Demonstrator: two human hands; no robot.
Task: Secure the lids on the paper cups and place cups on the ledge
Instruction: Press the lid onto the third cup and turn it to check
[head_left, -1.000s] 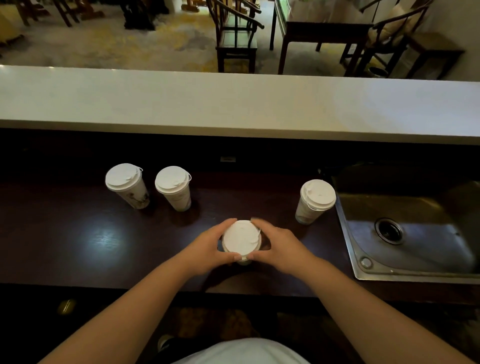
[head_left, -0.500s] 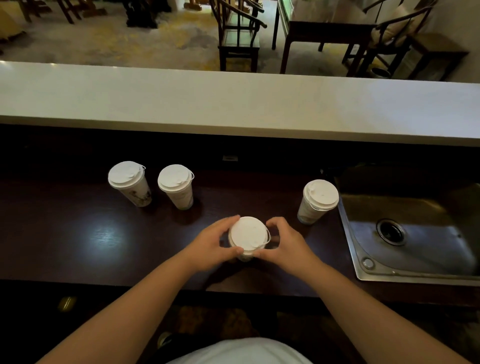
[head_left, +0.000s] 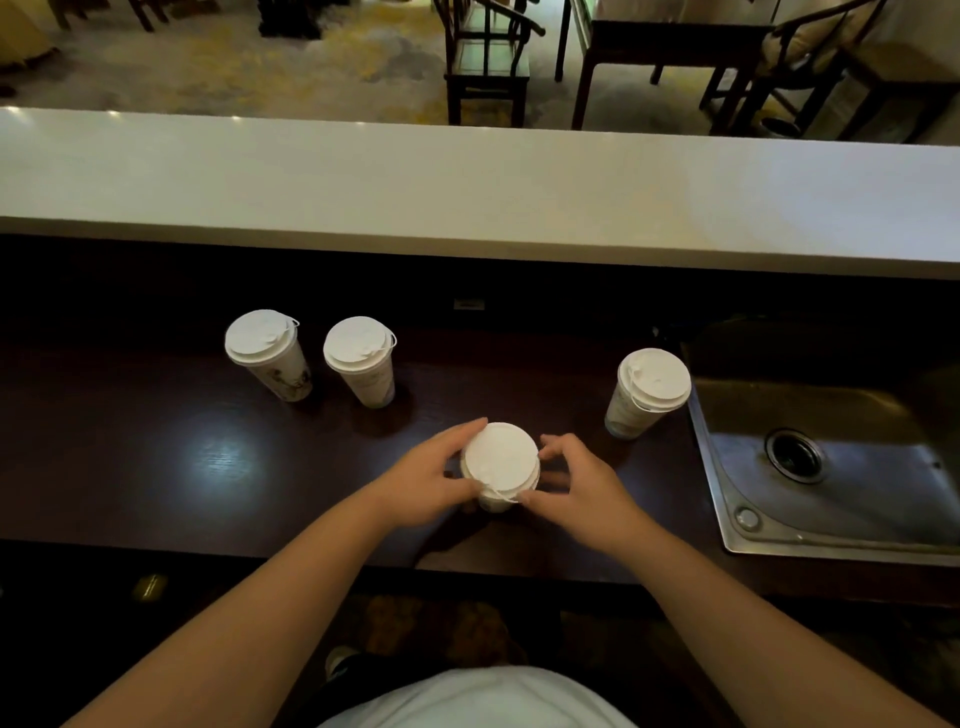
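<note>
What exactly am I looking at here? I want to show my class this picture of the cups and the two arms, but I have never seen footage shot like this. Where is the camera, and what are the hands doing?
There is no machine here. A person wears a camera on the head, looking forward and down, so the two arms reaching in from the bottom are their own. On the dark counter stand four lidded paper cups: two at the left, one by the steel sink at the right, and one in the middle. The left hand and the right hand curl round the middle cup's lid from either side. The pale ledge behind bears no cup yet.
</note>
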